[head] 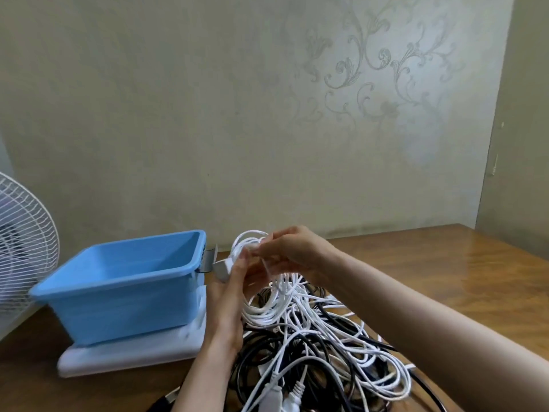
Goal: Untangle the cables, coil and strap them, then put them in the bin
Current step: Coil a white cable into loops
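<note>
White coil was pinched on top by right hand, left hand gripped its side; loops likely needed holding tight, clear of tangle, for strapping.

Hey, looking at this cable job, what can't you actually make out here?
All in the head view:
1. Floor of the blue bin, hidden by its near wall.
2. Whether the white cable coil is strapped: left hand and right hand cover it.
3. The cable pile, cut off by the bottom edge.
4. The fan, cut off by the left edge.
</note>
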`<action>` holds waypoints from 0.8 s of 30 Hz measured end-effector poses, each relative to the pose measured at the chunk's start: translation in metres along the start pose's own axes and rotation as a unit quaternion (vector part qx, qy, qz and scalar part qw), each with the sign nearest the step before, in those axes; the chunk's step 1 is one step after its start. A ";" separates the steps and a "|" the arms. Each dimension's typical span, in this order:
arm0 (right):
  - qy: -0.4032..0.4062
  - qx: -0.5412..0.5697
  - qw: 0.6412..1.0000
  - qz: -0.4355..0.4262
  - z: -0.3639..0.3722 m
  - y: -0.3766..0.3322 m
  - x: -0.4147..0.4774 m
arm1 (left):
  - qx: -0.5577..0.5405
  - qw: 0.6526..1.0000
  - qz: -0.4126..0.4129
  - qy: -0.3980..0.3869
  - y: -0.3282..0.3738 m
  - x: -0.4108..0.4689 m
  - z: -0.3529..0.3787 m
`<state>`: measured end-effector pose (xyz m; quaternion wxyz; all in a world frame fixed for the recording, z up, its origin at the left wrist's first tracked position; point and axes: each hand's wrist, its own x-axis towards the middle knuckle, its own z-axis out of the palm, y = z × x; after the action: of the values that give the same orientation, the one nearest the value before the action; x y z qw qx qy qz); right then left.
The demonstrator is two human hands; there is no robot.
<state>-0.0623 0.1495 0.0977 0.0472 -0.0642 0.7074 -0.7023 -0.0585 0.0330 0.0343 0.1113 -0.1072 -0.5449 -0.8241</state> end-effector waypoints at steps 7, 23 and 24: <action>0.084 -0.281 0.942 -0.164 0.001 0.007 0.007 | -0.008 0.999 -0.013 -0.030 0.002 -0.003 0.000; -0.151 -0.288 0.942 -0.079 -0.093 0.029 -0.058 | -0.296 0.951 -0.057 -0.071 0.014 0.019 -0.039; -0.136 -0.262 0.953 -0.075 -0.108 0.026 -0.060 | -0.300 0.948 -0.060 -0.084 0.014 0.019 -0.039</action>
<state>-0.0205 0.2661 0.0714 0.0719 -0.2220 0.8465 -0.4785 -0.0751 -0.0099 0.0370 -0.0217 -0.1711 -0.2850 -0.9429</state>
